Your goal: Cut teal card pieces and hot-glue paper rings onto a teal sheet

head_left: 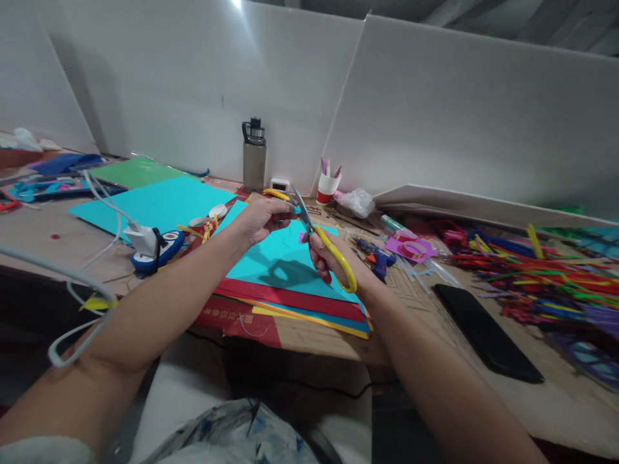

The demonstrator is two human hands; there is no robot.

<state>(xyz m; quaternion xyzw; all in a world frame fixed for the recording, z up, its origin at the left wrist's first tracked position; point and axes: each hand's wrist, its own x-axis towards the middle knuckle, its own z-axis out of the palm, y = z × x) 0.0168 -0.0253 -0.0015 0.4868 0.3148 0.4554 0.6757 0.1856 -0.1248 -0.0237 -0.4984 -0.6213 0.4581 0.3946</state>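
From your head camera, your right hand is closed through the yellow handles of the scissors, whose blades point up and away toward your left hand. That left hand pinches a small yellow strip just beside the blade tips; whether blade and strip touch is hard to tell. Both hands hover above the stack of coloured paper sheets, turquoise on top, red and yellow edges beneath.

To your left lie a blue tape dispenser and a white charger with its cable. Behind stand a grey water bottle and a red-and-white cup. To your right, a black phone and a heap of pipe cleaners.

The scissors are slim, with grey metal blades slightly parted.
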